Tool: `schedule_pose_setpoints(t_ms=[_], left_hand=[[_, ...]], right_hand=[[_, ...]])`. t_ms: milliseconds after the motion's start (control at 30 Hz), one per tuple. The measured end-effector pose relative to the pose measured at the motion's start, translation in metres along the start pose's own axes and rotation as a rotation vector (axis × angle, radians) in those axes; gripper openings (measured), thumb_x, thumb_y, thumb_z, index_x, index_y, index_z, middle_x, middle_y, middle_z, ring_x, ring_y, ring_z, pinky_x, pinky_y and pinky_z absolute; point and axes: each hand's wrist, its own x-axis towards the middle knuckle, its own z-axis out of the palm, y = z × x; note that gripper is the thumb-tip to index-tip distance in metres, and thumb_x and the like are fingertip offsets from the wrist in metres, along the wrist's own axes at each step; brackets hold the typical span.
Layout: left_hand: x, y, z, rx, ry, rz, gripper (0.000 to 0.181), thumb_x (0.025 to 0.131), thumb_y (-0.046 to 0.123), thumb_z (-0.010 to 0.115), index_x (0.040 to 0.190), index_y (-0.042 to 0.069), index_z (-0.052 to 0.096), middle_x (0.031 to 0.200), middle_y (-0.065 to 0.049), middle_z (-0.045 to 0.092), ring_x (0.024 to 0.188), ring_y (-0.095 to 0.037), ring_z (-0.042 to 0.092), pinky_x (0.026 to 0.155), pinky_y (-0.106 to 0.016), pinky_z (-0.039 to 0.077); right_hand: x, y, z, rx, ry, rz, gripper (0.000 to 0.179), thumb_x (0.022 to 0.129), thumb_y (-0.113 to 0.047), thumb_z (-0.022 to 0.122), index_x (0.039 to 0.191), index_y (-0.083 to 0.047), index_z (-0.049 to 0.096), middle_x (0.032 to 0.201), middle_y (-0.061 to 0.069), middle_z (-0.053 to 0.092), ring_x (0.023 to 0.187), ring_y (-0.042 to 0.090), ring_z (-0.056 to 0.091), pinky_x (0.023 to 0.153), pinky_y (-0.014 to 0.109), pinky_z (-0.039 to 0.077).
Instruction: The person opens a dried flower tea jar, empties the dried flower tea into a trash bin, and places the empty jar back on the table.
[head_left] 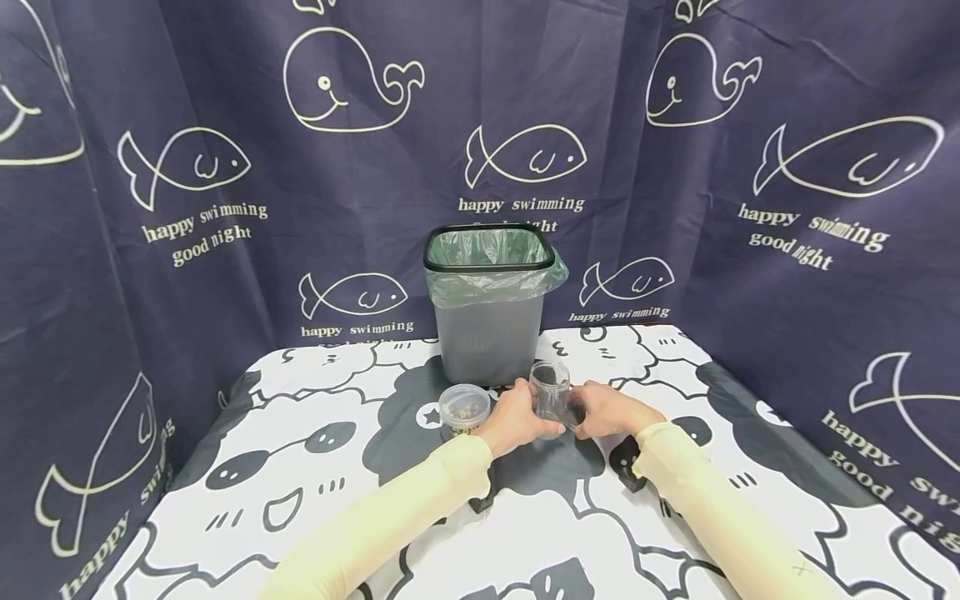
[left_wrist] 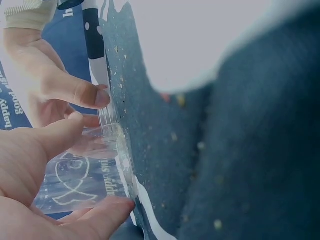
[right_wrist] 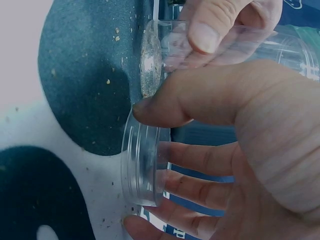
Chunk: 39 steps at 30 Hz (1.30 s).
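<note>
A clear, see-through plastic jar [head_left: 552,385] stands upright on the cloth, its open mouth facing up. My left hand [head_left: 517,419] grips it low down, thumb on the near side; in the left wrist view the fingers wrap the jar [left_wrist: 70,182]. Right beside the jar's base, a clear ridged lid [right_wrist: 140,165] lies on the cloth. My right hand [head_left: 611,410] holds this lid at its rim between thumb and fingers, as the right wrist view shows. To the left of my left hand is a second clear jar [head_left: 465,407] with small mixed pieces inside.
Behind the jars stands a grey bin [head_left: 487,333] with a black rim and a green liner bag [head_left: 487,287]. Small crumbs lie scattered over the patterned cloth [head_left: 330,492]. Dark blue curtains [head_left: 360,192] hang at the back and both sides.
</note>
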Motion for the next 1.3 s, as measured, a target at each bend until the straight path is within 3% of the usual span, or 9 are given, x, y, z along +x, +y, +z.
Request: schedule_pose_setpoints(t_ms=[167, 333, 433, 533, 700, 800, 1067, 1167, 1300], left_hand=[[-0.001, 0.001, -0.001, 0.023, 0.004, -0.014, 0.081, 0.072, 0.044, 0.094, 0.127, 0.003, 0.051, 0.109, -0.010, 0.066, 0.096, -0.022, 0.065, 0.085, -0.039, 0.054], [-0.007, 0.007, -0.005, 0.041, 0.002, -0.006, 0.088, 0.071, 0.047, 0.093, 0.131, 0.001, 0.049, 0.118, -0.015, 0.066, 0.104, -0.026, 0.066, 0.089, -0.040, 0.055], [-0.009, 0.012, -0.012, 0.036, 0.024, 0.023, 0.090, 0.070, 0.050, 0.093, 0.132, 0.003, 0.050, 0.116, -0.011, 0.067, 0.103, -0.024, 0.066, 0.089, -0.038, 0.055], [-0.010, 0.022, -0.027, 0.049, 0.048, 0.064, 0.095, 0.069, 0.052, 0.093, 0.136, 0.001, 0.049, 0.115, -0.011, 0.068, 0.104, -0.024, 0.067, 0.089, -0.038, 0.055], [-0.017, 0.040, -0.063, 0.028, 0.062, 0.086, 0.105, 0.069, 0.052, 0.093, 0.146, 0.001, 0.044, 0.138, -0.017, 0.062, 0.127, -0.029, 0.062, 0.102, -0.041, 0.052], [-0.022, 0.043, -0.086, -0.003, 0.094, 0.087, 0.106, 0.069, 0.051, 0.093, 0.149, 0.004, 0.042, 0.149, -0.015, 0.055, 0.137, -0.029, 0.055, 0.109, -0.042, 0.047], [-0.031, 0.024, -0.141, -0.002, 0.200, 0.061, 0.105, 0.072, 0.054, 0.090, 0.152, 0.007, 0.040, 0.153, -0.013, 0.050, 0.142, -0.032, 0.048, 0.115, -0.046, 0.040], [-0.033, 0.010, -0.152, 0.018, 0.215, 0.052, 0.106, 0.072, 0.052, 0.090, 0.152, 0.005, 0.039, 0.153, -0.015, 0.049, 0.141, -0.033, 0.048, 0.115, -0.047, 0.040], [-0.039, -0.011, -0.158, 0.062, 0.173, 0.061, 0.111, 0.071, 0.048, 0.092, 0.154, 0.000, 0.036, 0.154, -0.020, 0.047, 0.141, -0.035, 0.048, 0.115, -0.048, 0.040]], right_hand=[[0.000, -0.001, 0.000, -0.005, -0.001, -0.013, 0.051, 0.064, -0.013, 0.083, 0.113, -0.005, 0.069, 0.093, 0.004, 0.058, 0.083, 0.020, 0.050, 0.076, 0.038, 0.048], [-0.004, -0.003, -0.001, -0.004, -0.015, 0.013, 0.067, 0.064, -0.013, 0.083, 0.128, -0.003, 0.065, 0.101, 0.007, 0.061, 0.086, 0.020, 0.052, 0.081, 0.040, 0.050], [-0.010, -0.004, -0.005, -0.020, -0.010, 0.021, 0.077, 0.064, -0.016, 0.084, 0.135, 0.000, 0.060, 0.109, 0.013, 0.062, 0.088, 0.022, 0.054, 0.083, 0.043, 0.051], [-0.015, -0.006, -0.015, -0.051, 0.003, 0.021, 0.082, 0.065, -0.019, 0.083, 0.139, 0.002, 0.056, 0.118, 0.020, 0.063, 0.095, 0.028, 0.059, 0.089, 0.049, 0.052], [-0.022, -0.011, -0.042, -0.090, 0.053, 0.013, 0.089, 0.066, -0.020, 0.082, 0.145, 0.002, 0.050, 0.132, 0.027, 0.060, 0.119, 0.047, 0.058, 0.102, 0.061, 0.046], [-0.025, -0.015, -0.059, -0.107, 0.126, -0.023, 0.089, 0.066, -0.020, 0.082, 0.146, 0.002, 0.049, 0.134, 0.029, 0.059, 0.123, 0.051, 0.055, 0.104, 0.063, 0.044], [-0.018, -0.041, -0.096, -0.044, 0.343, -0.110, 0.080, 0.075, -0.014, 0.074, 0.149, 0.003, 0.046, 0.135, 0.029, 0.056, 0.123, 0.048, 0.051, 0.107, 0.062, 0.036], [-0.009, -0.055, -0.102, 0.005, 0.414, -0.129, 0.073, 0.080, -0.015, 0.069, 0.148, 0.001, 0.048, 0.130, 0.027, 0.059, 0.121, 0.046, 0.052, 0.108, 0.061, 0.034], [0.003, -0.075, -0.103, 0.053, 0.480, -0.152, 0.065, 0.082, -0.014, 0.065, 0.144, 0.001, 0.053, 0.128, 0.025, 0.063, 0.122, 0.044, 0.056, 0.108, 0.060, 0.036]])
